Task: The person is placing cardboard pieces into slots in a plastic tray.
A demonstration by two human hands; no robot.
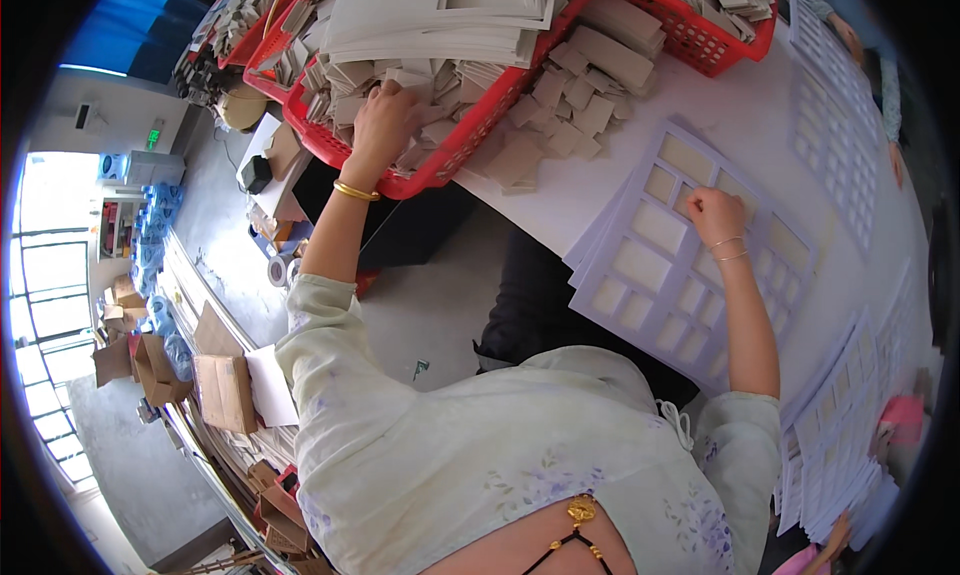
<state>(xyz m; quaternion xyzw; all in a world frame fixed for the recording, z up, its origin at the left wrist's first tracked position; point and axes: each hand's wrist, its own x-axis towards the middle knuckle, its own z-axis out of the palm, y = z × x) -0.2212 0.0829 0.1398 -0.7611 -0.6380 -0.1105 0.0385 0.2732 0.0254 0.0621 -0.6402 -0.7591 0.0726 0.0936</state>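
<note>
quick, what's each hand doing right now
left hand: down among the cardboard pieces in the red basket; grip cannot be told
right hand: fingers curled, pressing on the white frame sheet

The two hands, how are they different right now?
The left hand reaches into the red basket among loose cardboard pieces; the right hand presses flat on the pale purple grid sheet. The left wrist wears one thick gold bangle, the right thin ones. Both touch cardboard.

The left hand's (385, 120) fingertips vanish among card pieces in the red basket (440, 170), itself cut off by the top edge.
</note>
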